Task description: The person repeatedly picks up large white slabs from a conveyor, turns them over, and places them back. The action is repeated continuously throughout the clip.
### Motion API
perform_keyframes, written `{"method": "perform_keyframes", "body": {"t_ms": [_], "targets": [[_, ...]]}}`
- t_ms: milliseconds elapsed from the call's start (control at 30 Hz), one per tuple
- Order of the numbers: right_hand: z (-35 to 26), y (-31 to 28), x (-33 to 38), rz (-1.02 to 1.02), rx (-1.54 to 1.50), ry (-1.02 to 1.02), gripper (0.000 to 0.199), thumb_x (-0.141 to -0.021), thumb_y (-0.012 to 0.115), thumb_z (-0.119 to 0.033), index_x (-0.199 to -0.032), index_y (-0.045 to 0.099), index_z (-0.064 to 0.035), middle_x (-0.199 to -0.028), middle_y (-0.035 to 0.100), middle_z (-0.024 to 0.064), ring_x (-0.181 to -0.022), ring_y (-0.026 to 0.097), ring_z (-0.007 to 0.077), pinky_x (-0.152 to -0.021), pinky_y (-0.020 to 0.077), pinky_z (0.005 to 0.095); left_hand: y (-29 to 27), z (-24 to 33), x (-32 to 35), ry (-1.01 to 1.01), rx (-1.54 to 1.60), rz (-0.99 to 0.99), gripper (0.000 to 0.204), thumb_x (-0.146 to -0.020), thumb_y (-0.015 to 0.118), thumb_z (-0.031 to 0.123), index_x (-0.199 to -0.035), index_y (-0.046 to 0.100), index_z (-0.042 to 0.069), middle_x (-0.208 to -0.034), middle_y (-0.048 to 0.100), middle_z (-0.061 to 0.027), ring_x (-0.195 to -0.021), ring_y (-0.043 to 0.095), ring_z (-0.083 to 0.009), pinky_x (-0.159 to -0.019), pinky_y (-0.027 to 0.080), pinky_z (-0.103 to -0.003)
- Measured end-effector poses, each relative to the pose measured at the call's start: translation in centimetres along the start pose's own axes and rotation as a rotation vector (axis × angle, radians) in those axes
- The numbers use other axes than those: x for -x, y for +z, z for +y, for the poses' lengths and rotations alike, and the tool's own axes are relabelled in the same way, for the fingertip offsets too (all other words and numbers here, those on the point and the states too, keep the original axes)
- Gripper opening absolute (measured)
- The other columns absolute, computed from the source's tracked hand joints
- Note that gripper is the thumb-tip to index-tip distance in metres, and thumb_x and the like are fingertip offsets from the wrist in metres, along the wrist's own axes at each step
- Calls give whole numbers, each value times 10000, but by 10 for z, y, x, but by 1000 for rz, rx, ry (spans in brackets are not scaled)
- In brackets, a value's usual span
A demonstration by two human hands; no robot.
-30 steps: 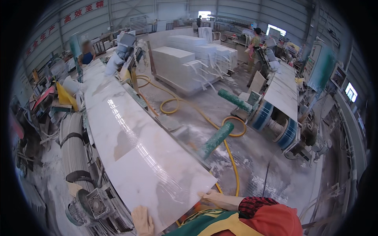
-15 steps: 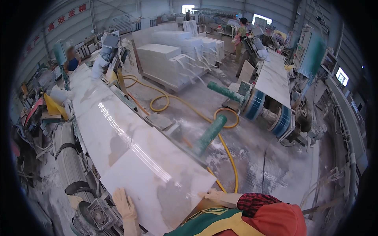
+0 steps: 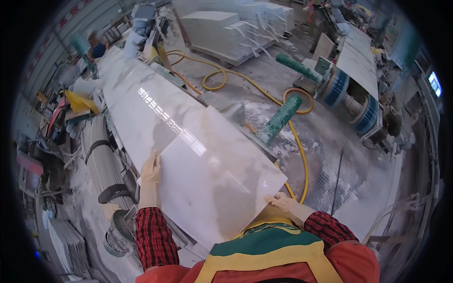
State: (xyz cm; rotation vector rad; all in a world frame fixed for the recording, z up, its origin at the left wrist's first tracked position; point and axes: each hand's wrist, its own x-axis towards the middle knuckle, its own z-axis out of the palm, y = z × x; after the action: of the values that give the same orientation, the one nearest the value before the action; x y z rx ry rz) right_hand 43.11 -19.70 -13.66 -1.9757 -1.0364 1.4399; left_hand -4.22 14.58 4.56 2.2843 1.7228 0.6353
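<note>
A polished white stone slab with a grey patch (image 3: 188, 193) lies in front of me at the near end of a long stone-topped surface (image 3: 127, 89). My left hand (image 3: 150, 175), in a cream rubber glove, grips the slab's left edge near its far left corner. The fingers point away from me, and some of them are hidden by the hand. At the near right edge my right hand (image 3: 285, 205), gloved alike, is closed on the slab's rim with its fingers bent. A green and yellow apron (image 3: 269, 245) touches or nearly touches the slab's near side.
A bundle of grey rods (image 3: 101, 155) lies strapped to the left. Beyond the right edge stand a green roller (image 3: 281, 119) and a yellow hose (image 3: 302, 155) on the wet floor. Stacked white blocks (image 3: 212, 35) sit farther off; a person (image 3: 97, 47) is at the far left.
The view has tipped downward. My left hand has moved forward along the slab's left edge and closed on it. The right hand stays at the right edge, and the slab has hardly shifted.
</note>
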Motion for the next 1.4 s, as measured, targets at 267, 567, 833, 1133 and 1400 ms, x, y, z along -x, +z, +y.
{"method": "perform_keyframes", "body": {"t_ms": [267,567,833,1133,1400], "targets": [[-25,11,7,-65,-299,84,518,-946,767,-495,-1063,787,10,-1100,780,210,-939,761,299,-843,576,390,-11,26,-15,-226,44,-233,615,-1075,501,574,-1322,705,49,-1208,751,-223,-1171,690,-364,-1030,500,-429],[-21,46,3,-98,-794,7,484,-991,763,-402,-1293,698,-30,-1078,741,137,-849,740,293,-804,627,446,-70,76,-1,-271,-56,-132,588,-980,704,532,-1194,737,-15,-1036,751,-157,-1017,701,-287,-912,527,-415],[21,-42,-21,-179,-892,-86,394,-968,778,-314,-1241,725,-34,-1124,745,85,-1033,708,200,-847,570,374,-134,234,38,-152,217,164,485,-900,846,452,-797,631,29,-659,525,16,-611,437,-96,-559,357,-304],[-99,-364,63,417,-626,-507,477,-939,806,-184,-1340,666,33,-1181,776,84,-1058,722,191,-900,583,341,-14,344,21,-196,812,277,331,-985,783,339,-880,669,46,-705,588,28,-616,482,-87,-547,340,-275],[-112,-533,132,678,-509,-407,352,-916,817,-185,-1205,724,-7,-1021,753,39,-847,692,141,-742,556,307,150,463,-4,-341,815,-28,366,-1044,703,411,-949,722,58,-757,667,-19,-653,578,-149,-624,480,-321]]}}
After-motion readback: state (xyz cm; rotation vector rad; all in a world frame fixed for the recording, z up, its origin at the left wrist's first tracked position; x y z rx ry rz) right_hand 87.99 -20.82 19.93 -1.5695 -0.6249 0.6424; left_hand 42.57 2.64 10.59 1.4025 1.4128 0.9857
